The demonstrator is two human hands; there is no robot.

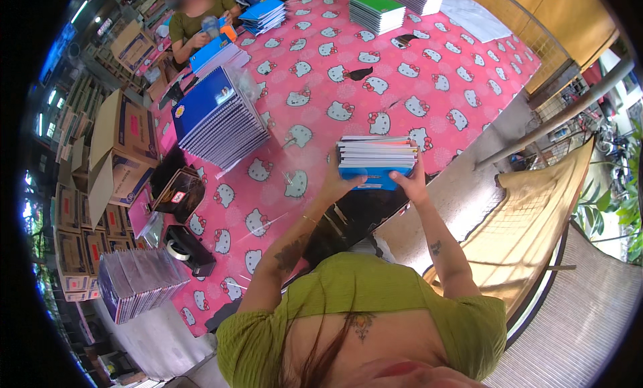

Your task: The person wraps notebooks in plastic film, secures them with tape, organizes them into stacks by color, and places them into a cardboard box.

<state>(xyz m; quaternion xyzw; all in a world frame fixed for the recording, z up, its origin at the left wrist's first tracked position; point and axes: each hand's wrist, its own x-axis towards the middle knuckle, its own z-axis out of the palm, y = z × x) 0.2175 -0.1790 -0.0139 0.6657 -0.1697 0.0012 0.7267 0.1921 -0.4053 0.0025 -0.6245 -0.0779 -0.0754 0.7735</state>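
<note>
A worker's left hand [339,180] and right hand [412,181] grip opposite sides of a stack of blue-covered books [377,163], thumbs pressed to the blue cover, at the near edge of a table with a pink patterned cloth [308,123]. To the left stand a taller pile of blue spiral notebooks [224,120] and, nearer, a black tape dispenser [194,252], while a co-worker [194,26] handles items at the far left end.
</note>
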